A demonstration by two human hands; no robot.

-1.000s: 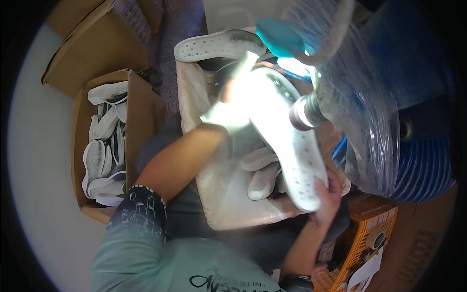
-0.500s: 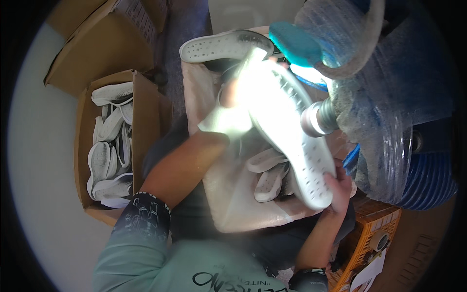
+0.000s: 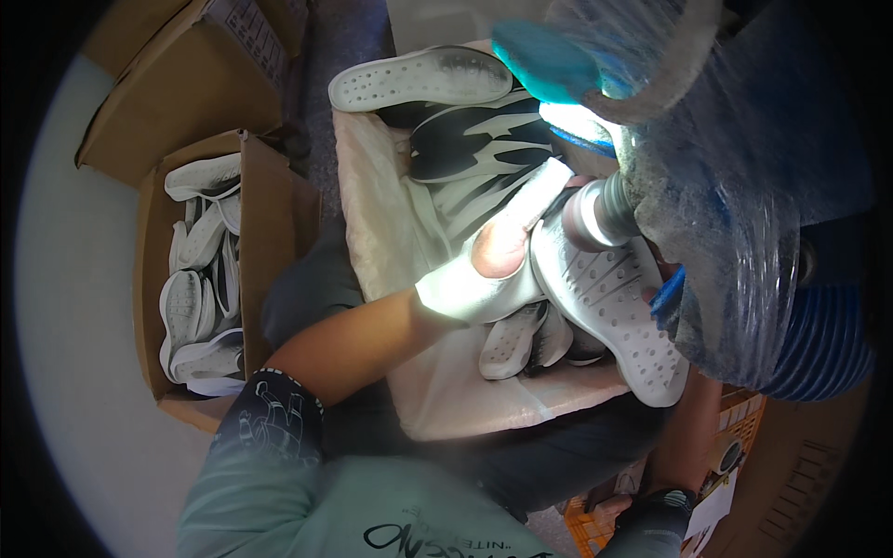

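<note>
A white shoe sole (image 3: 609,312) with rows of small holes lies slantwise over the box in front of me. My left hand (image 3: 498,256), wrapped in a white fingerless cloth, is closed on the upper left part of the sole. A round machine head (image 3: 586,216) on a grey ribbed stem meets the sole's upper end; whether they touch, I cannot tell. My right hand (image 3: 649,294) is mostly hidden by the sole and plastic sheeting, with a bit of finger showing at the sole's right edge. Beneath lies a lined box (image 3: 409,395) with several white and black soles (image 3: 479,149).
At left stands a cardboard box (image 3: 147,279) of soles, with another carton (image 3: 177,84) behind it. Another sole (image 3: 423,79) rests across the far rim. A lit lamp (image 3: 549,63), plastic sheeting (image 3: 735,232) and a blue ribbed hose (image 3: 819,349) crowd the right, above an orange crate (image 3: 586,530).
The sole has shifted right and down, its upper end now at the machine head. My left hand moved with it, out of the brightest glare. My right hand slipped behind the sole.
</note>
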